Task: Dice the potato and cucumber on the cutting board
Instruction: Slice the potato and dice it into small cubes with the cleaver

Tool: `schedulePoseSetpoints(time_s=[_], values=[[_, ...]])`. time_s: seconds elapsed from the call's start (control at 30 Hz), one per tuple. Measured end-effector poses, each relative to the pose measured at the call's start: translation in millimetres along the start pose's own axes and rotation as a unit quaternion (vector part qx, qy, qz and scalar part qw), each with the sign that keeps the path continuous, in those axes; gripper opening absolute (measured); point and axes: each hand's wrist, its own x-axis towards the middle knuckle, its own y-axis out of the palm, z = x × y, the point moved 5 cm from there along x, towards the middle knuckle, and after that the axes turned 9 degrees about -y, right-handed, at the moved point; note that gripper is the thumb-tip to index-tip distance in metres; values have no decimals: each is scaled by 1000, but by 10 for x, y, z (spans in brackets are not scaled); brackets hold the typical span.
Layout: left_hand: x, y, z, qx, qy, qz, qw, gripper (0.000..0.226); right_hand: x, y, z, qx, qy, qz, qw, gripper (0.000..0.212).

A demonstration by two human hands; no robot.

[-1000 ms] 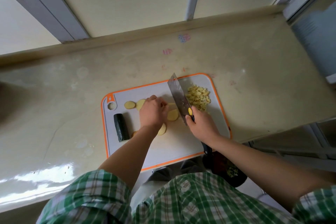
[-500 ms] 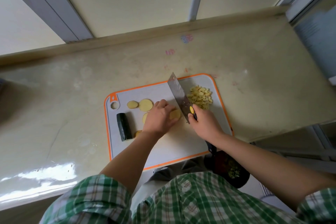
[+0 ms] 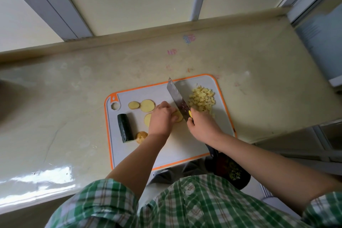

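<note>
Slice under the knife: a pale yellow, round potato slice [image 3: 178,116] lies flat near the middle of the board, half hidden under fingertips, with the blade at its right edge.
Left hand: the left hand [image 3: 161,119] has its fingers curled down onto that slice, pinning it in place.
Right hand: the right hand [image 3: 203,127] is wrapped tight round the knife handle, close up to the blade.
Knife: a broad steel knife [image 3: 178,99] with a yellow dot near the heel, its tip pointing to the board's far edge. Whether its edge touches the board cannot be told.
Diced potato: a heap of small yellow diced potato [image 3: 202,99] sits in the board's far right corner, right of the blade.
Other slices: two round loose slices [image 3: 147,105] lie side by side at the far left, and a third is partly hidden by the left hand. A skin-on end piece [image 3: 141,136] lies beside the left wrist.
Cucumber: a dark green cucumber [image 3: 125,130] stub lies uncut on the board's left side, well apart from the knife.
Board: a grey plastic cutting board [image 3: 182,144] with an orange rim and a hanging hole in its far left corner.
Counter: a glossy beige countertop [image 3: 74,89] carries the board.
Below: a black container [image 3: 234,175] holding yellowish bits shows under the right forearm.
Clothing: a green plaid shirt [image 3: 185,207].
</note>
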Motion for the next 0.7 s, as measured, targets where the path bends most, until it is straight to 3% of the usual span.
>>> schedulePoseSetpoints(time_s=[0.5,0.6,0.7], values=[[12,-12,-5,-15,-25,24,999,20,53,135,-41,21,0,-38,999,9],[-16,-39,-1,2,-18,15,1000,31,87,42,-36,45,9,-53,998,7],[-22,-50,33,24,-30,-1,999,26,71,-28,3,39,4,-44,998,7]])
